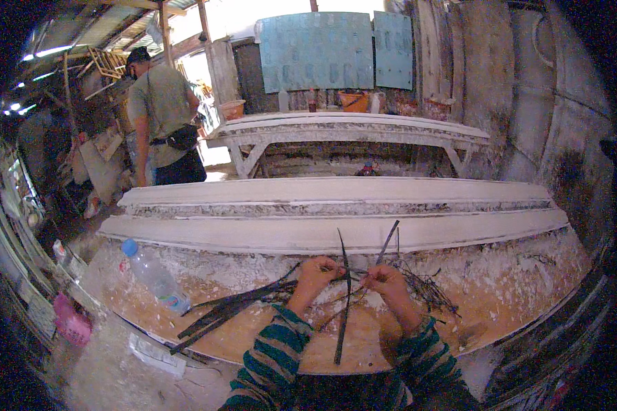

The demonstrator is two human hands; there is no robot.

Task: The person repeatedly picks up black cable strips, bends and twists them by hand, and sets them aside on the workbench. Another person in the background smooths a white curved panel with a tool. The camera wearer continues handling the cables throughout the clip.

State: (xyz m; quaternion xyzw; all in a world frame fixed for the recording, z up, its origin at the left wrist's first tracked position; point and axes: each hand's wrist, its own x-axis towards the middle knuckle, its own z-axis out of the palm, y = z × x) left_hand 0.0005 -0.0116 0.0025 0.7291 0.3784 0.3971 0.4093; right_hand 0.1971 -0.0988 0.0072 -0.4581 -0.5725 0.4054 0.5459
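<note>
Over the near edge of the plaster-spattered table, my left hand (317, 275) and my right hand (386, 282) face each other, fingers closed in a pinch. Thin dark strips run between them. A long dark strip (341, 335) stands nearly upright in the picture, crossing the gap between my hands. Another dark strip (389, 240) slants up beyond my right fingers. Beside my left wrist lies a bundle of dark strips (226, 308). A tangle of thin dark strands (435, 294) lies right of my right hand. What material they are, I cannot tell.
A clear plastic bottle (152, 277) with a blue cap lies at the table's left. Long white moldings (336, 231) span the table's far side. Behind stands a white-coated bench (356, 130) with an orange container (354, 102). A person (163, 113) stands far left, turned away.
</note>
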